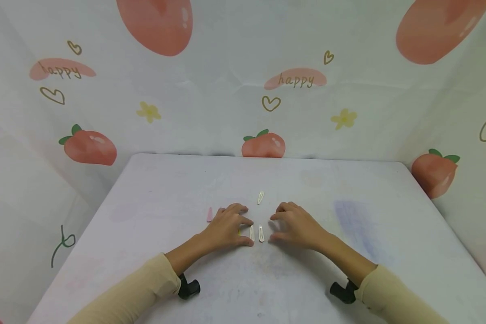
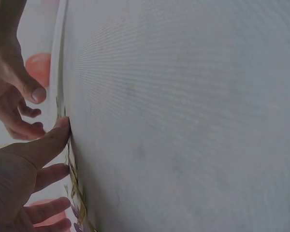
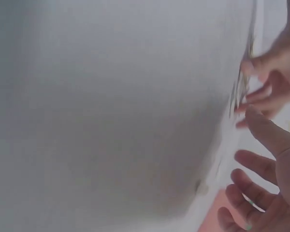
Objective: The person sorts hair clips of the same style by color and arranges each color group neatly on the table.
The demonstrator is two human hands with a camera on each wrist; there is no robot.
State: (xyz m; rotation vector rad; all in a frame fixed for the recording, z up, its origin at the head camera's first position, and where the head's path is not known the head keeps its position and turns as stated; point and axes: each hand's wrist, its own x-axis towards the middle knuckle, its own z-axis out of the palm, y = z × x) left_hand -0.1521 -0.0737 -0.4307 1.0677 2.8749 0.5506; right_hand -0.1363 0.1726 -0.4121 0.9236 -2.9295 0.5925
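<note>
In the head view my left hand is at the middle of the white table. Its thumb and index finger pinch a pale snap hair clip by its two ends. Just right of that lies a second pale hair clip, roughly parallel. My right hand hovers to the right of both, its fingers loosely bent around nothing. Farther back a third pale clip lies slightly slanted. A pink clip shows left of the left hand, which partly hides more clips, one yellow.
The white tabletop has faint stains and a blue smudge on the right. Behind it hangs a white cloth printed with peaches and hearts. Black wrist mounts sit under both forearms.
</note>
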